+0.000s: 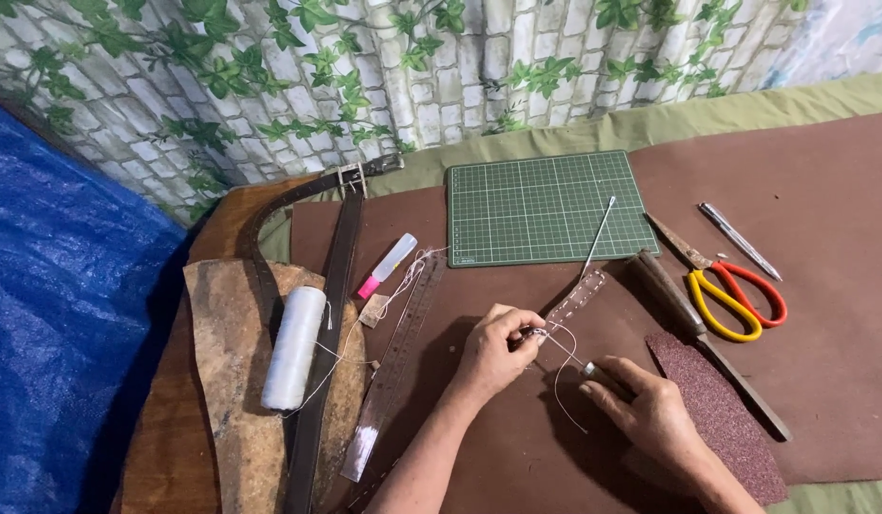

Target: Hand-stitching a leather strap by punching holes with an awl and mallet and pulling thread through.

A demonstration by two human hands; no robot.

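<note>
brown leather strap [576, 297], stitched edges, flat, white thread [561, 366]

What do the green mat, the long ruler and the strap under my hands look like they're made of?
Green mat: likely matte rubbery plastic, going by its flat, dull surface and printed white grid. Ruler: probably metal, grey with a glossy glare at its near end. Strap: seemingly leather, brown and matte, with a row of pale stitches or holes along its edge.

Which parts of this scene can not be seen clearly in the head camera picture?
- Left hand: its fingers cover the end of the stitched leather strip, so what exactly they pinch is hidden.
- Right hand: a small metal piece at its fingertips is too small to identify.
- Dark belt: the bottom picture edge cuts it off.
- White thread: too thin to follow fully.
</note>
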